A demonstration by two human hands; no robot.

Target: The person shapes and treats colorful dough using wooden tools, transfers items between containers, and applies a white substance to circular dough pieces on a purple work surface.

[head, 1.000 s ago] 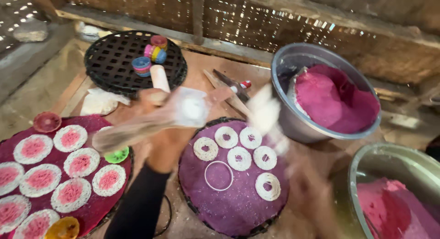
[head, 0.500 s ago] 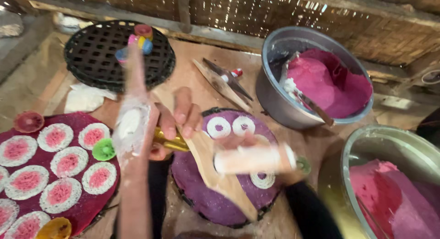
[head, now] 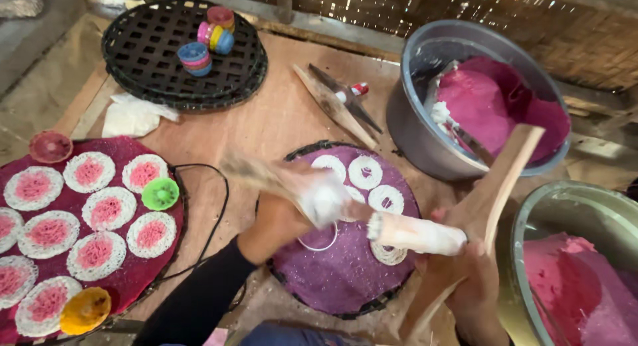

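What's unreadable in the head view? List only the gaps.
- Left hand: motion blur smears it and the pale stick it holds; the grip is unclear.
- Purple tray: both hands and the white roll cover part of its rings.
- Lower bowl: cut off by the right and bottom edges.
- Left red tray: cut off at the left edge.
- Right hand: fingers hidden behind the wooden paddle.

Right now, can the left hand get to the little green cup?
Probably yes. The green cup sits in the open on the red tray, just left of the left hand, though that hand already holds a white-coated stick.
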